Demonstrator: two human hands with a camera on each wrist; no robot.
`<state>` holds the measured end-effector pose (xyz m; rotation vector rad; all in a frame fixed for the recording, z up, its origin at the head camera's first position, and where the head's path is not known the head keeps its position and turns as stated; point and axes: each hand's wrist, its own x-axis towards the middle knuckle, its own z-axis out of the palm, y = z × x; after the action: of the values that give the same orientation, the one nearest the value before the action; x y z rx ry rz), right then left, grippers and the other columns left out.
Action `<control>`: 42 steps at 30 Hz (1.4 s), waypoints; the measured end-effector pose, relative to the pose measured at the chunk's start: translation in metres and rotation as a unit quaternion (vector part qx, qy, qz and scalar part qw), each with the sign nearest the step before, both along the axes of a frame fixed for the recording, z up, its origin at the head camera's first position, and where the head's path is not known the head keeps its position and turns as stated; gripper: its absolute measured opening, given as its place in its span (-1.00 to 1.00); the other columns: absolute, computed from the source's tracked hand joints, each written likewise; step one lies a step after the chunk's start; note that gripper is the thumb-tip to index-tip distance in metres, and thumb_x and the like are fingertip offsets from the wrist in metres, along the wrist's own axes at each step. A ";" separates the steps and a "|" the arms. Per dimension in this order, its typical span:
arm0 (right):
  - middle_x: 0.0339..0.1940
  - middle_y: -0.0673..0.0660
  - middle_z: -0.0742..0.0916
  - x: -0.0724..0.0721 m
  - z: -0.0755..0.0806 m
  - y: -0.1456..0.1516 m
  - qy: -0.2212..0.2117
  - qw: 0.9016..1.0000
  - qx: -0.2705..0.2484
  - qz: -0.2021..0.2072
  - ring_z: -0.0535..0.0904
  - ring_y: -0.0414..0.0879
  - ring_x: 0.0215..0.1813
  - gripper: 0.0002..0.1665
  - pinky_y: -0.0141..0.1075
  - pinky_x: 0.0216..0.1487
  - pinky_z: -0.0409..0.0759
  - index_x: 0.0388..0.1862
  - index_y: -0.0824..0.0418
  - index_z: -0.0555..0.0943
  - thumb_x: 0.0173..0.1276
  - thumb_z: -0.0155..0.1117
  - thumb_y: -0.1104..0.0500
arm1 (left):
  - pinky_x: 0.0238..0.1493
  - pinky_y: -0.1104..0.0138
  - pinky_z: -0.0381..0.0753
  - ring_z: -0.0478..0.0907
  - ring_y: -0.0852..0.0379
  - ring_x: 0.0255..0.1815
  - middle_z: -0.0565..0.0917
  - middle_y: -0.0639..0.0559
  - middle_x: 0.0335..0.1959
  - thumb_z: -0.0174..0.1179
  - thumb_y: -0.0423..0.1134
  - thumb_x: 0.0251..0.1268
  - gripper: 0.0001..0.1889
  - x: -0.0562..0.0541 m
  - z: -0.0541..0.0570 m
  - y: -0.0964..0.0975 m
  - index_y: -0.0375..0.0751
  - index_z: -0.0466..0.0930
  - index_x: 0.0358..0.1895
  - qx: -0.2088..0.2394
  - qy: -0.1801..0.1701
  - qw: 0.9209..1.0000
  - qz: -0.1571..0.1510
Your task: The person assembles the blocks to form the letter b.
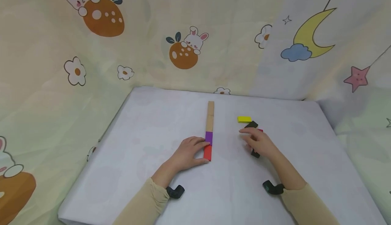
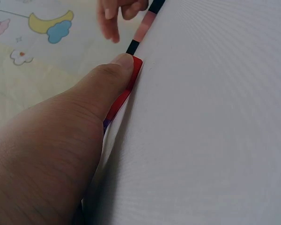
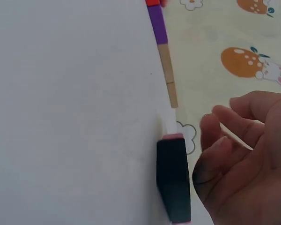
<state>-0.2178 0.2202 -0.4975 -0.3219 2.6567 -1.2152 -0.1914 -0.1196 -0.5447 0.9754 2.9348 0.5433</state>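
A straight row of flat blocks stands mid-table: two wooden blocks [image 1: 210, 123] at the far end, then a purple block [image 1: 209, 137], then a red block [image 1: 207, 153] nearest me. My left hand [image 1: 188, 153] touches the row from the left, thumb at the red block's near end, another fingertip at the red-purple joint. My right hand [image 1: 259, 143], fingers loosely bent and holding nothing, hovers over a loose group. Beneath it show a black block [image 1: 252, 124], part of a pinkish-red block [image 1: 260, 130] and another black block [image 1: 255, 154], all partly covered.
A yellow block [image 1: 244, 119] lies just beyond the right hand's group. White cloth covers the table [image 1: 146, 116]. Patterned fabric [image 1: 146, 31] rises behind the table and at its sides. Dark curved pieces [image 1: 175, 191] sit at both wrists.
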 end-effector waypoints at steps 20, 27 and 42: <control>-0.50 -0.03 0.64 0.045 -0.018 0.064 0.027 0.997 0.030 0.063 0.52 -0.19 -0.42 -0.82 -0.39 -0.40 0.50 -0.08 -0.04 0.70 0.49 0.17 0.13 | 0.52 0.03 0.19 0.26 0.07 0.46 0.39 0.16 0.42 0.14 0.41 0.21 -0.28 -0.001 -0.004 -0.001 0.33 0.31 0.44 0.003 -0.005 1.000 0.004; -0.28 0.00 0.71 0.045 -0.020 0.065 0.095 0.994 -0.002 0.054 0.51 -0.25 -0.38 -0.68 -0.43 -0.35 0.51 0.08 0.00 0.68 0.45 0.16 0.27 | 0.53 0.03 0.18 0.26 0.07 0.46 0.39 0.15 0.42 0.15 0.40 0.21 -0.27 -0.001 -0.002 -0.001 0.32 0.31 0.44 0.003 -0.012 1.000 0.005; 0.17 -0.04 0.58 0.040 -0.026 0.066 0.142 0.986 0.078 0.044 0.44 -0.27 -0.23 -0.55 -0.45 -0.28 0.52 0.14 -0.12 0.61 0.31 0.35 0.25 | 0.53 0.03 0.17 0.24 0.08 0.47 0.38 0.16 0.42 0.13 0.41 0.21 -0.27 -0.002 -0.004 -0.001 0.33 0.30 0.45 0.003 -0.009 1.000 0.007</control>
<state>-0.1775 0.2866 -0.5232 -0.6216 2.9195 -0.9919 -0.1935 -0.1210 -0.5488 0.9475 2.9281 0.5572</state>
